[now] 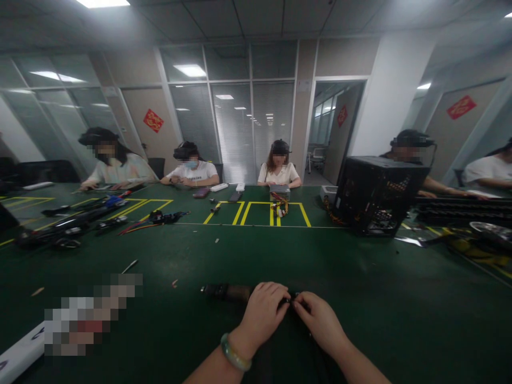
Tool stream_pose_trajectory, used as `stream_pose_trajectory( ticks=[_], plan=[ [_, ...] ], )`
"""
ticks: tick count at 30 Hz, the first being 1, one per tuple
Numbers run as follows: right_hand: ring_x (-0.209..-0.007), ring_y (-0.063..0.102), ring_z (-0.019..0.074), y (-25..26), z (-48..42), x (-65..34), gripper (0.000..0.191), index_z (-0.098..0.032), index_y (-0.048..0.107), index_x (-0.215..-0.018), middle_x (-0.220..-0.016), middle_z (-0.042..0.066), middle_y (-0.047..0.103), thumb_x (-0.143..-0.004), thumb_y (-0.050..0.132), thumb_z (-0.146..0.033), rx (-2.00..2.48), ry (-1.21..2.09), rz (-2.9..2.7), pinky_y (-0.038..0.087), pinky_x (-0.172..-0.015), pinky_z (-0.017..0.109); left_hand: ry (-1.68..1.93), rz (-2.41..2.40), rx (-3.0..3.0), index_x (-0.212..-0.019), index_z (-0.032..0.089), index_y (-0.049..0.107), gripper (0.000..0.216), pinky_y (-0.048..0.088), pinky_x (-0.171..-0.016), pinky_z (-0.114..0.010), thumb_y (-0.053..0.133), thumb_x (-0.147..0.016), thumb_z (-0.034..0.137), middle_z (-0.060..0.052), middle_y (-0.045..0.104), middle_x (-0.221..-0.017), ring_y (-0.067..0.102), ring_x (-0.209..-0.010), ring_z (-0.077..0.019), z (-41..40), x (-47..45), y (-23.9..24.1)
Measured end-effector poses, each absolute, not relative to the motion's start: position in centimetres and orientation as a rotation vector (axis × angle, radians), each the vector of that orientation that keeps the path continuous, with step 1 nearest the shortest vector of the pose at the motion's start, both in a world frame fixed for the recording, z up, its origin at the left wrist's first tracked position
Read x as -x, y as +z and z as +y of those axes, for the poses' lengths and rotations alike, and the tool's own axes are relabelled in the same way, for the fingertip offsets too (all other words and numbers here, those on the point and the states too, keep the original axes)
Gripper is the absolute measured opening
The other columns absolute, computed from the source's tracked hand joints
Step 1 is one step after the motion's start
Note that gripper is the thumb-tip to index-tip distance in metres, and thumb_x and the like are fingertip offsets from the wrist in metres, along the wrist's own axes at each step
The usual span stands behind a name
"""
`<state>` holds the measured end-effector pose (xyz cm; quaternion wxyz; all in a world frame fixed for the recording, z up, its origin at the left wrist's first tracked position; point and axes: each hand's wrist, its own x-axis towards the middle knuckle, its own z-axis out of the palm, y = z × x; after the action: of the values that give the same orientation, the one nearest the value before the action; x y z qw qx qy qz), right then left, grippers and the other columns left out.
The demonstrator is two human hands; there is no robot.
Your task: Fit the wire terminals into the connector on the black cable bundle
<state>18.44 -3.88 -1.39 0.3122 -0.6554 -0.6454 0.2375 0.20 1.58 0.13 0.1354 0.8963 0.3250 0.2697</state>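
A long dark object (236, 293), narrow with a small shiny tip at its left end, lies on the green table in front of me. I cannot make out its kind. My left hand (266, 306), with a greenish bangle at the wrist, covers its right part, fingers curled and pinching. Close on the right, my right hand (318, 320) is closed too, its thumb and forefinger pressed on a small dark part where the two hands nearly meet. Dark material runs down between my forearms, and the fingers hide most of what they hold.
A black computer case (378, 194) stands at the right, beside a tangle of dark parts. A white boxy object (24, 349) lies at the lower left, partly blurred out. Black tools and cables (80, 216) lie farther left. Several people sit across the green table (192, 341).
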Motion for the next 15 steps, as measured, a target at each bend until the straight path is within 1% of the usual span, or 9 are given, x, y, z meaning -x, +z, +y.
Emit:
stream_pose_trajectory(
  ticks=[3, 8, 10, 13, 15],
  plan=[
    [-0.076, 0.060, 0.0176, -1.10, -4.01, -18.35, 0.019, -0.022, 0.064, -0.080, -0.085, 0.001, 0.066, -0.090, 0.050, -0.031, 1.732, 0.627, -1.711, 0.040, -0.066, 0.025, 0.777, 0.936, -2.622, -0.097, 0.024, 0.062, 0.014, 0.039, -0.094, -0.038, 0.058, -0.088, 0.015, -0.001, 0.065, -0.109, 0.057, -0.105, -0.0194, 1.67, -0.17, 0.00],
    [-0.074, 0.059, 0.0169, -0.74, -4.24, -18.15, 0.018, -0.022, 0.064, -0.080, -0.082, 0.000, 0.065, -0.090, 0.051, -0.031, 1.747, 0.595, -1.704, 0.039, -0.063, 0.024, 0.784, 0.904, -2.656, -0.097, 0.024, 0.064, 0.018, 0.038, -0.093, -0.037, 0.055, -0.088, 0.012, -0.001, 0.065, -0.110, 0.056, -0.106, -0.0194, 1.68, -0.10, -0.19],
    [-0.074, 0.059, 0.0165, -0.75, -4.28, -18.14, 0.017, -0.022, 0.064, -0.080, -0.082, 0.000, 0.065, -0.090, 0.051, -0.030, 1.735, 0.584, -1.706, 0.039, -0.064, 0.024, 0.794, 0.909, -2.656, -0.100, 0.025, 0.063, 0.020, 0.039, -0.093, -0.037, 0.056, -0.087, 0.011, -0.001, 0.065, -0.109, 0.056, -0.105, -0.0191, 1.60, -0.10, -0.17],
    [-0.075, 0.059, 0.0164, -0.84, -4.33, -18.16, 0.017, -0.022, 0.064, -0.080, -0.082, 0.000, 0.065, -0.089, 0.052, -0.028, 1.722, 0.577, -1.716, 0.040, -0.065, 0.024, 0.813, 0.927, -2.643, -0.106, 0.025, 0.061, 0.023, 0.039, -0.093, -0.037, 0.060, -0.086, 0.014, -0.001, 0.065, -0.108, 0.057, -0.103, -0.0196, 1.44, -0.10, -0.05],
    [-0.076, 0.060, 0.0166, -0.87, -4.38, -18.18, 0.016, -0.022, 0.065, -0.082, -0.084, 0.000, 0.065, -0.090, 0.052, -0.027, 1.727, 0.583, -1.723, 0.040, -0.066, 0.024, 0.821, 0.934, -2.644, -0.104, 0.024, 0.061, 0.018, 0.039, -0.094, -0.038, 0.060, -0.087, 0.018, -0.002, 0.065, -0.109, 0.057, -0.104, -0.0201, 1.36, -0.09, 0.00]
  ],
)
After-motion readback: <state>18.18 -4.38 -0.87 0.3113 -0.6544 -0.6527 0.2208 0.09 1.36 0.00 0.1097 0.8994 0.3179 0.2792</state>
